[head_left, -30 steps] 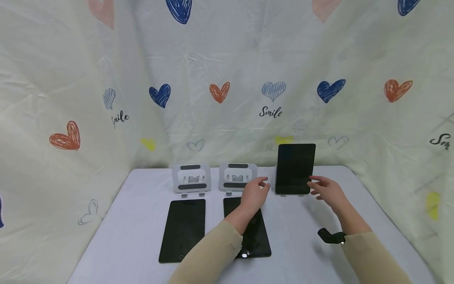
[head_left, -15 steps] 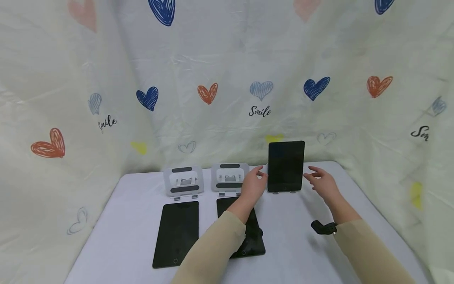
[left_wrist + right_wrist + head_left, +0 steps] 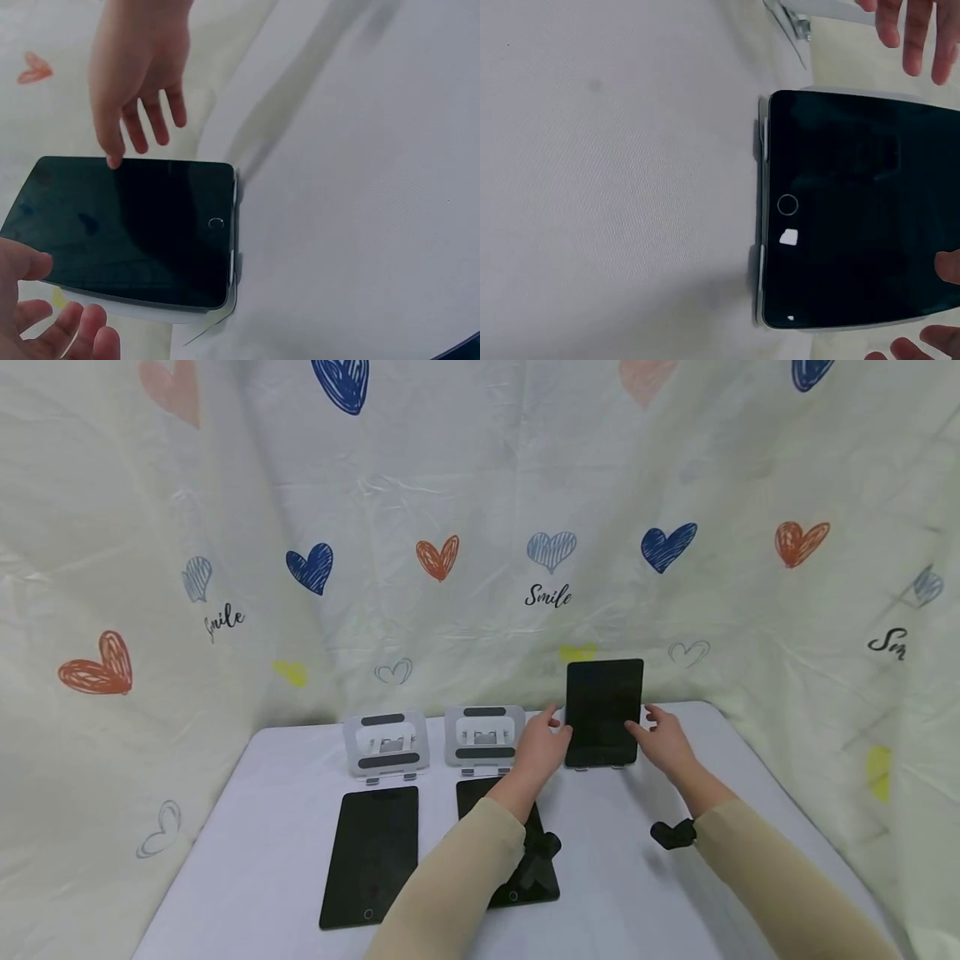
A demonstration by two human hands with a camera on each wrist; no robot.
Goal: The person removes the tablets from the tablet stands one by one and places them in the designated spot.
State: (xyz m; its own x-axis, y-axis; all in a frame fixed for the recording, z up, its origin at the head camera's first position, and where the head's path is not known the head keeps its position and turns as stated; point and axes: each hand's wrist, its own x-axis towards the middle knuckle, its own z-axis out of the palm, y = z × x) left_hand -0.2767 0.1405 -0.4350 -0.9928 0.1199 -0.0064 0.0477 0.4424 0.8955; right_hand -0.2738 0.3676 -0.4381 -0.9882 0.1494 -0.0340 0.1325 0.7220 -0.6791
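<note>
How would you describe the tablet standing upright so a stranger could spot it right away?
Look along the back edge of the white table, under the heart-print cloth, for a row of stands. The tablet stands upright on the rightmost one, between the left hand and right hand. The other two tablets lie flat.

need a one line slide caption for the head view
Both hands, left hand and right hand, flank an upright tablet on its stand; two tablets lie flat before two empty stands.
</note>
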